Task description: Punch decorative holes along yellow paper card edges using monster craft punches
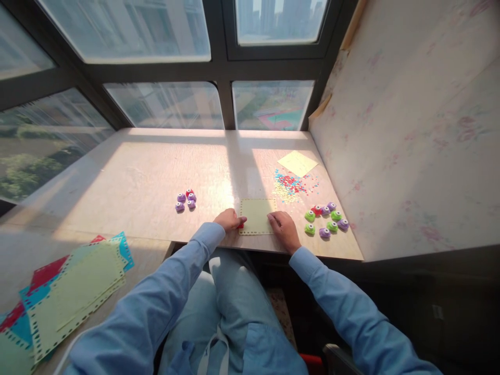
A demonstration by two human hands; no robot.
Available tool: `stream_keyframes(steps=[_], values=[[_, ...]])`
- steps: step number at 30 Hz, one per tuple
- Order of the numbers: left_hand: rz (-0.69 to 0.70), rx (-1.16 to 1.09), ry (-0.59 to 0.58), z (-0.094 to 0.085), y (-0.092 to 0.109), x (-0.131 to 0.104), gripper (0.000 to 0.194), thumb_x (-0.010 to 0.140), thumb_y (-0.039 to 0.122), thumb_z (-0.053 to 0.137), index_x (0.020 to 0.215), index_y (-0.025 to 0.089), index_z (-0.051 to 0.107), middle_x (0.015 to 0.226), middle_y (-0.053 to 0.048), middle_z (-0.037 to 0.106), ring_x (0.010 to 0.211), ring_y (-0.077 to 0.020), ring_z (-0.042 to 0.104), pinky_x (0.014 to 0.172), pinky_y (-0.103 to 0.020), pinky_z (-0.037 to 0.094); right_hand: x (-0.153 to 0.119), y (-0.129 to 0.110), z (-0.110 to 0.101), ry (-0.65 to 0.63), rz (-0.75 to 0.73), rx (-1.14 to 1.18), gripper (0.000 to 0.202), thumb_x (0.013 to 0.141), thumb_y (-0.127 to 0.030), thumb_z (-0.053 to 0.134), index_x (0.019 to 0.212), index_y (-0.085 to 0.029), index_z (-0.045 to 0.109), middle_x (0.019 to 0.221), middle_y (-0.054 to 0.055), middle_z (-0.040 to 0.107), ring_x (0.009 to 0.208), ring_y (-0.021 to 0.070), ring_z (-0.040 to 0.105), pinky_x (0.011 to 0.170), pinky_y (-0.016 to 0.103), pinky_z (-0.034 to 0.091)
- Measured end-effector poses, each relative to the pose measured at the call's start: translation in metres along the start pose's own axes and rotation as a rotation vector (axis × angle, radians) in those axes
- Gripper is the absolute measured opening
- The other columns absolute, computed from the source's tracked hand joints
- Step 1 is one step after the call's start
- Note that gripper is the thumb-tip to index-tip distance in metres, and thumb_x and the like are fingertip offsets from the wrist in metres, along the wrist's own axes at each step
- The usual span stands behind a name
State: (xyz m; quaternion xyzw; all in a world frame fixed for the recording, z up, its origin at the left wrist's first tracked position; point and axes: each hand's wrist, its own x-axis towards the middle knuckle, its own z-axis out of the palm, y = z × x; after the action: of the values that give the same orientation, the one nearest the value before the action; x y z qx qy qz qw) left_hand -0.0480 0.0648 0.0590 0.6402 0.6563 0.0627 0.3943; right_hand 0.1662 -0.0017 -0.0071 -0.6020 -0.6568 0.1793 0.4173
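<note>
A pale yellow-green sheet of paper (257,213), with small holes punched along its edges, lies flat at the front of the wooden surface. At its lower left corner my left hand (230,221) is closed on a small red craft punch (241,225), mostly hidden by the fingers. My right hand (283,228) pinches the sheet's right edge between thumb and fingers. Several purple and green craft punches (332,226) with white round tops, plus a red one, stand to the right of my right hand. A smaller group of purple punches (191,203) and one red punch stands left of the sheet.
Red, blue and yellow paper bits (291,185) are scattered beyond my right hand, beside a pale yellow sheet (298,163). Overlapping punched sheets (78,286) in red, blue and yellow-green lie at the lower left. Windows border the back; a papered wall (410,130) stands at right.
</note>
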Motion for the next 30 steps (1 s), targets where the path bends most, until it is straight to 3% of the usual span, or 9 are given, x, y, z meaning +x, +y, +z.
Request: stream_keyframes(steps=[7,16,21,25,30], values=[[-0.048,-0.021,0.021,0.005,0.001,0.003,0.033,0.07,0.036,0.076,0.057,0.02,0.051,0.046,-0.001,0.052,0.051,-0.0183,0.056,0.051,-0.027,0.036,0.0,0.001,0.0,-0.006,-0.002,0.004,0.038,0.098,-0.044,0.042,0.088,-0.018,0.067,0.089,0.008,0.068,0.087,0.0202,0.057,0.084,0.035,0.043],[-0.046,0.002,-0.025,0.004,0.003,-0.002,0.032,0.078,0.037,0.07,0.063,0.02,0.047,0.049,0.001,0.052,0.04,-0.0141,0.046,0.043,-0.026,0.033,0.001,0.004,0.001,0.019,0.013,0.022,0.038,0.097,-0.046,0.042,0.087,-0.018,0.068,0.089,0.008,0.068,0.086,0.0203,0.057,0.083,0.035,0.044],[-0.02,-0.079,0.003,0.004,0.0,0.0,0.036,0.075,0.037,0.074,0.061,0.02,0.045,0.051,0.0,0.055,0.043,-0.0119,0.045,0.046,-0.025,0.032,0.002,0.004,0.002,0.021,-0.015,0.009,0.039,0.096,-0.045,0.042,0.086,-0.018,0.068,0.087,0.008,0.068,0.085,0.0202,0.057,0.083,0.035,0.044],[0.023,-0.101,-0.02,0.001,-0.004,0.002,0.039,0.072,0.042,0.074,0.056,0.019,0.047,0.046,0.001,0.05,0.044,-0.0114,0.044,0.046,-0.024,0.031,0.002,0.005,0.002,0.013,-0.044,-0.023,0.038,0.096,-0.044,0.042,0.087,-0.018,0.068,0.088,0.008,0.068,0.085,0.0204,0.057,0.082,0.035,0.045],[0.059,-0.095,0.075,-0.009,-0.015,0.005,0.036,0.069,0.043,0.074,0.058,0.019,0.051,0.047,0.002,0.05,0.047,-0.012,0.046,0.048,-0.023,0.031,0.002,0.006,0.001,-0.008,-0.049,-0.052,0.037,0.096,-0.043,0.042,0.088,-0.018,0.068,0.089,0.008,0.068,0.086,0.0203,0.056,0.083,0.035,0.044]])
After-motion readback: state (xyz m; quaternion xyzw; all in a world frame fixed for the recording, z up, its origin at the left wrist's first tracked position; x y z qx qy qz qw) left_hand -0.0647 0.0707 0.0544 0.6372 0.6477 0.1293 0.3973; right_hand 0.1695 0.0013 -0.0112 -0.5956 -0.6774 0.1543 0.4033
